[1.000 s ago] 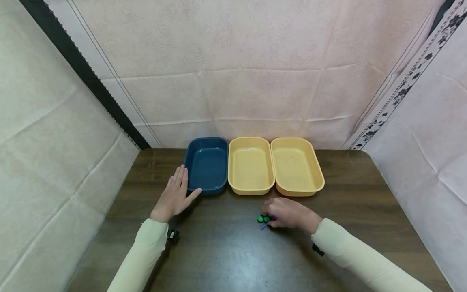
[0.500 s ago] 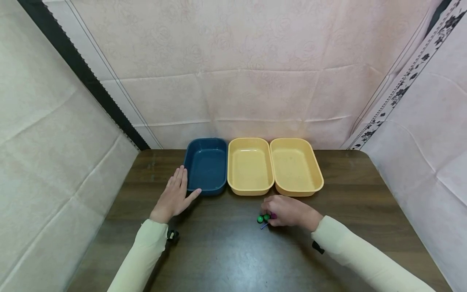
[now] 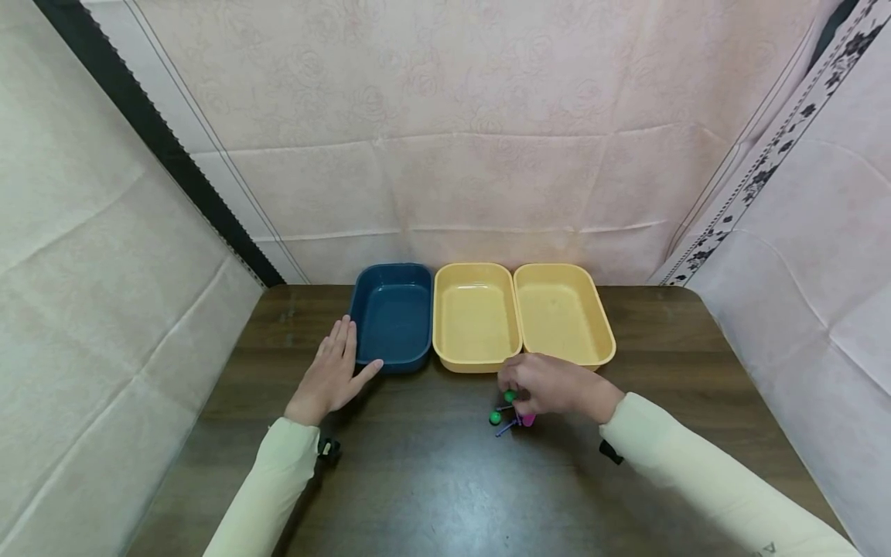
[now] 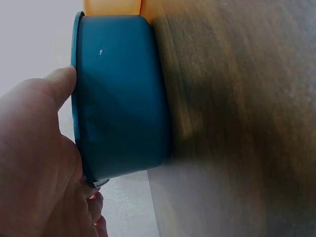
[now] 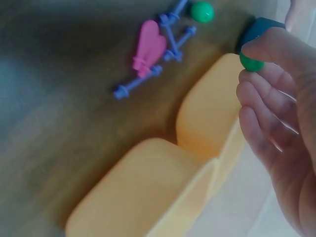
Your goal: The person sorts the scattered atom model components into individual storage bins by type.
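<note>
The right hand [image 3: 550,384] pinches a green ball [image 5: 252,62] between thumb and fingertips, raised over the bench [image 3: 418,480] just in front of the yellow tubs. It blocks the head view of the near edge of the right yellow tub [image 3: 565,309] and of some small pieces below. The right wrist view shows those pieces lying together on the bench: a flat pink piece [image 5: 149,47], several blue-violet rods [image 5: 138,81], one touching the pink piece, and a loose green ball [image 5: 202,12] near the rods. The left hand [image 3: 330,379], fingers straight, touches the rim of the blue tub [image 3: 393,321] at its near left corner. The middle yellow tub [image 3: 476,317] stands between the blue and right yellow ones. Pale cloth [image 3: 445,186] hangs behind the row.
</note>
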A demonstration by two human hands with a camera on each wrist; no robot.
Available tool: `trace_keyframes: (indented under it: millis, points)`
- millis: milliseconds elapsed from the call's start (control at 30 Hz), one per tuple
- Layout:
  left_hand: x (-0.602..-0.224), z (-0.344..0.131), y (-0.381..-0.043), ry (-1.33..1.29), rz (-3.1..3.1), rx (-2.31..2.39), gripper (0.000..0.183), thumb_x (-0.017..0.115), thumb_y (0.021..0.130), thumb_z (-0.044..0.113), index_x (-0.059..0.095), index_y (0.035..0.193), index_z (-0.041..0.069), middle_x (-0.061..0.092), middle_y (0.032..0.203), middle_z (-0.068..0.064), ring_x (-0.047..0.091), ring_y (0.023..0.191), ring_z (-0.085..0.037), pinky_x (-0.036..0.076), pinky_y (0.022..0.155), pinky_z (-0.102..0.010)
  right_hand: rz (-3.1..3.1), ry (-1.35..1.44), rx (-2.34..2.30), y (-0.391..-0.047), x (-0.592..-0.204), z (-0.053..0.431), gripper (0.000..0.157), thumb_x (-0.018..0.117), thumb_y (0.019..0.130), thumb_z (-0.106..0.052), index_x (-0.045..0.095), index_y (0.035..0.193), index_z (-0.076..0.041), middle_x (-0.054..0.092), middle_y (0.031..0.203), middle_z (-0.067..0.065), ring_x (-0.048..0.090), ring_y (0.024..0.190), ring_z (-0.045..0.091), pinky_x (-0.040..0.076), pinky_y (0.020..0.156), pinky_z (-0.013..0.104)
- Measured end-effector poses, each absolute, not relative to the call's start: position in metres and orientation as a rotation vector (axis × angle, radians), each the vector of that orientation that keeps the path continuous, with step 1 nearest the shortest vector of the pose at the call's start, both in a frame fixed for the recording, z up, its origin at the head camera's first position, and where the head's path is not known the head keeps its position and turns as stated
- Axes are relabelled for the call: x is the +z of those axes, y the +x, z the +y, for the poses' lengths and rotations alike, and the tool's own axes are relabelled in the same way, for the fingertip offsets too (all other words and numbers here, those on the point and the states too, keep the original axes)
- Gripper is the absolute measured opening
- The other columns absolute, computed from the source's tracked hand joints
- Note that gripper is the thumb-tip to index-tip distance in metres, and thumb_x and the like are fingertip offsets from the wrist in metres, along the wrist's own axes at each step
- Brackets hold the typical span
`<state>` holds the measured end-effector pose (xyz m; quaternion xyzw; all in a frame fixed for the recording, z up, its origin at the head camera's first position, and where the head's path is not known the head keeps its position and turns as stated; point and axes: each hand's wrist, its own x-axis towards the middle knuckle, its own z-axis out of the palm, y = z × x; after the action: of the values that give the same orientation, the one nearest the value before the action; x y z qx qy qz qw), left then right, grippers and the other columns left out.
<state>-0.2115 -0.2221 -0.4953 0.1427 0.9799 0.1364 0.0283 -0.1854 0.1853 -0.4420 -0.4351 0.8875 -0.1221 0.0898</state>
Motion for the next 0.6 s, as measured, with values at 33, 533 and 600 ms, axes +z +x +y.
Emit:
trace_keyframes:
  millis: [33, 533, 600]
  points:
    - [-0.495, -0.222, -0.212, 0.441, 3.024, 0.423, 0.102, 0.042, 0.106, 0.067, 0.005, 0.167, -0.006, 0.001, 0.178, -0.024, 0.004, 0.165, -0.045, 0.012, 0.132, -0.063, 2.641, -1.297, -0.364, -0.186, -0.439, 0.185, 0.013, 0.082, 0.086, -0.013, 0.073, 0.096, -0.014, 0.067, 0.092, -0.004, 0.059, 0.078, 0.007, 0.053, 0.069, 0.017]
    - [-0.497, -0.222, -0.213, 0.446, 3.022, 0.428, 0.102, 0.041, 0.106, 0.068, 0.004, 0.167, -0.006, 0.0, 0.178, -0.024, 0.004, 0.165, -0.045, 0.011, 0.132, -0.064, 2.648, -1.418, -0.385, -0.205, -0.397, 0.171, 0.012, 0.079, 0.084, -0.006, 0.069, 0.089, -0.011, 0.066, 0.086, -0.001, 0.06, 0.077, 0.009, 0.055, 0.071, 0.02]
    - [-0.497, -0.222, -0.213, 0.445, 3.02, 0.428, 0.102, 0.041, 0.106, 0.068, 0.004, 0.167, -0.006, 0.0, 0.177, -0.024, 0.004, 0.165, -0.045, 0.011, 0.132, -0.064, 2.647, -1.423, -0.376, -0.208, -0.392, 0.168, 0.011, 0.079, 0.085, -0.007, 0.07, 0.09, -0.011, 0.066, 0.087, 0.0, 0.061, 0.079, 0.01, 0.056, 0.074, 0.022]
